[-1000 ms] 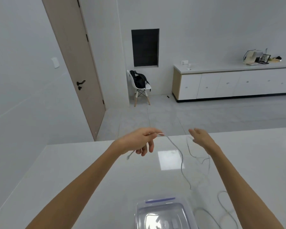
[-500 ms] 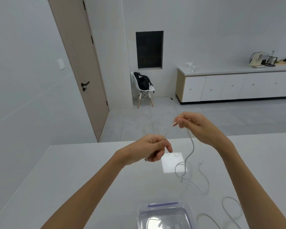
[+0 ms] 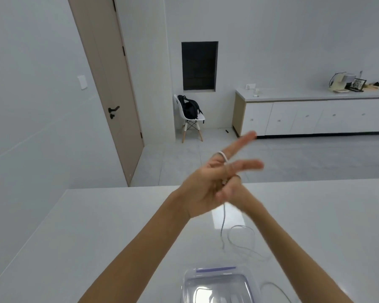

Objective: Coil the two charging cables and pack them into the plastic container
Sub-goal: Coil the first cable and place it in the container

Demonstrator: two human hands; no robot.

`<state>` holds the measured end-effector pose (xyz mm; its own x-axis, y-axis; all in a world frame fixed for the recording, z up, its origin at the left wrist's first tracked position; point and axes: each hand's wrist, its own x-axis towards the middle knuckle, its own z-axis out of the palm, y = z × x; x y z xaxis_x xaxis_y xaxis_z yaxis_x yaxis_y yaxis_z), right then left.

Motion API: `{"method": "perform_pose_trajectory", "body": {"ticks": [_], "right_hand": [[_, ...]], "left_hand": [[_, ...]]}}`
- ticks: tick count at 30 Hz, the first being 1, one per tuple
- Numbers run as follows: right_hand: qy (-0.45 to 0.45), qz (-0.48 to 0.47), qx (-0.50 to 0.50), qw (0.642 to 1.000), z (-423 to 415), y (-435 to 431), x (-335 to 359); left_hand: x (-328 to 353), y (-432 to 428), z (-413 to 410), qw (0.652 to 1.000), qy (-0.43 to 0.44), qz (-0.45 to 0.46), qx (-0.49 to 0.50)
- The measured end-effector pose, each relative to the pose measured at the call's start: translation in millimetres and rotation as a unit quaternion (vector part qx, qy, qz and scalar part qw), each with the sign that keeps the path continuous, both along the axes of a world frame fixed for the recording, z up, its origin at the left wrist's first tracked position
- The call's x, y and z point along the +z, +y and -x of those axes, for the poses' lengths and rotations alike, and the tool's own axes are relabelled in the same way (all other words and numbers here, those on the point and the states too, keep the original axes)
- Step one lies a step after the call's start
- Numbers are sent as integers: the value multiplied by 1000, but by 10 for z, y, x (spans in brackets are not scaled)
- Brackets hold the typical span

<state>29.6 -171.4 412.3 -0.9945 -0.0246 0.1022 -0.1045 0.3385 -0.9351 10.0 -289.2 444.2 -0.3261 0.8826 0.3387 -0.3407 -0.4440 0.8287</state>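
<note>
The left hand (image 3: 202, 186) holds two fingers straight and spread, the white cable (image 3: 222, 224) looped over the upper one beside the thumb. The blurred right hand (image 3: 231, 193), touching underneath, seems to pinch the strand. It hangs straight down to loose coils on the table (image 3: 118, 215), the slack nearer the right arm.

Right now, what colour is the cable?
The cable is white; head view shows it best.
</note>
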Motion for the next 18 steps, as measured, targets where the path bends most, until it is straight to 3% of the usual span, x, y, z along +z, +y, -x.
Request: {"method": "perform_pose_trajectory", "body": {"ticks": [4, 7, 10, 13, 15, 18], "right_hand": [[6, 44, 25, 999, -210, -132, -387], [15, -91, 44, 995, -398, -72, -508], [74, -329, 71, 939, -537, 55, -312], [209, -477, 26, 853, -548, 199, 126], [273, -516, 41, 811, -520, 299, 373], [321, -489, 64, 809, -460, 400, 553]], "left_hand": [[103, -195, 319, 995, -68, -25, 62], [-44, -288, 530, 980, -46, 59, 187], [-290, -328, 556, 944, 84, 206, 244], [-461, -216, 329, 920, 149, 287, 221], [-533, -99, 179, 921, 180, 283, 197], [-447, -10, 18, 948, 152, 223, 167]]}}
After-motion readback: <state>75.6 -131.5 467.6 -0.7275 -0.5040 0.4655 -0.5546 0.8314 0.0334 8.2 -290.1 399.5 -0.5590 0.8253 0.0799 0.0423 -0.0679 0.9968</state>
